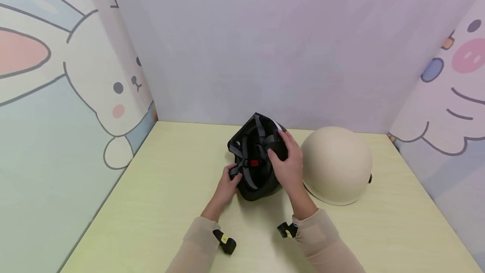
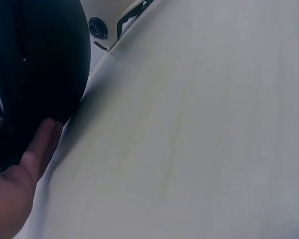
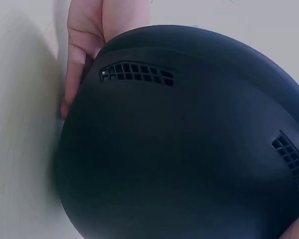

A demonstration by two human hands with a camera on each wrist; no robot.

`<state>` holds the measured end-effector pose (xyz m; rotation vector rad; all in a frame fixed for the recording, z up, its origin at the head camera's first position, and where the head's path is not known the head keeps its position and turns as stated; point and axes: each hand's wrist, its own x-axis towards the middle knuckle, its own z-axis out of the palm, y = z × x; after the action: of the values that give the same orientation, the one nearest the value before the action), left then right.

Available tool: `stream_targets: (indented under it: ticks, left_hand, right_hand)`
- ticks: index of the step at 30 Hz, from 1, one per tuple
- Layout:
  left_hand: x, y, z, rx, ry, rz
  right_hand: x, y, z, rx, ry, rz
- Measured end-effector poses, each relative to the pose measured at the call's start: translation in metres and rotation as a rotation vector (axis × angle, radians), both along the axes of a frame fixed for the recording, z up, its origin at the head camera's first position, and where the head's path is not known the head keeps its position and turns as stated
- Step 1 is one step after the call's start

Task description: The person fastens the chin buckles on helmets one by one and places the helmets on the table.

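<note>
A black helmet point(image 1: 251, 193) is held in both hands, tilted so its hollow inside faces up toward the head camera. Grey straps point(image 1: 248, 178) and a red buckle point(image 1: 254, 163) show inside it. My left hand point(image 1: 226, 188) grips the near left rim, thumb on the inner side and fingers under the shell in the left wrist view. My right hand point(image 1: 289, 165) holds the right rim, thumb inside and fingers around the outside. In the right wrist view the smooth outer shell point(image 3: 174, 149) shows two gridded vents point(image 3: 137, 73). A cream helmet point(image 1: 337, 165) sits dome up beside my right hand.
Both helmets are at the far half of a pale yellow table point(image 1: 170, 172). A plain wall point(image 1: 246, 45) stands behind it, with cartoon-printed walls point(image 1: 91, 75) at the sides. Black wrist cameras point(image 1: 226, 242) hang from both sleeves.
</note>
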<state>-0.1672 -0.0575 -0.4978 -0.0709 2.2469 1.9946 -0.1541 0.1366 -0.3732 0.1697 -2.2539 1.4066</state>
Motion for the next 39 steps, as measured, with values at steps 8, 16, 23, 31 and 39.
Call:
stream_targets:
  ticks: [8,16,23,31,39]
  left_hand:
    - [0.000,-0.001,0.004,0.004,-0.014,-0.004]
    - [-0.002,-0.002,0.003,0.057,-0.042,-0.018]
    - [0.011,-0.001,0.033,0.060,-0.043,-0.011]
    - [-0.001,-0.004,0.006,-0.107,0.022,0.016]
    - [0.005,0.000,0.032,-0.333,0.245,0.060]
  right_hand:
    - [-0.007,0.018,-0.010,-0.071,0.003,0.083]
    - [-0.026,0.044,-0.038,-0.211,-0.025,0.173]
    - [-0.035,0.049,-0.049,-0.261,-0.098,0.271]
    - [-0.038,0.040,-0.060,-0.346,-0.073,0.269]
    - [-0.035,0.035,-0.061,-0.429,-0.081,0.231]
